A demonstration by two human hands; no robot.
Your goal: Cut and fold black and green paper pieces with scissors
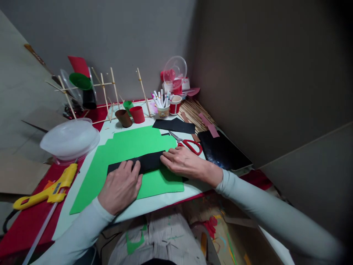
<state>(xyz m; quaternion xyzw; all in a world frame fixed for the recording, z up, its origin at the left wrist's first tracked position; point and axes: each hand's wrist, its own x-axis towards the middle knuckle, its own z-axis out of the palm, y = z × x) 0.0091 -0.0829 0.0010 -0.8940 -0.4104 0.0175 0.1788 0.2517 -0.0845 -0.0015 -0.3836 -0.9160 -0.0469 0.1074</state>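
Left hand [121, 186] and right hand [183, 162] flat, fingers together, pressing long black paper strip [149, 162] onto green paper sheet [127, 145]; smoothing step I reckon, next needs even pressure

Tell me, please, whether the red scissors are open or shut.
Shut: the red scissors lie beside the right hand, blades together as one thin line.

We face a plain grey back wall [116, 29], a darker brown-grey side wall [261, 73] meeting it in a corner on our right, our bench [24, 224] covered in red, flat cardboard [19, 173] at its left edge, light fading to shadow far right.
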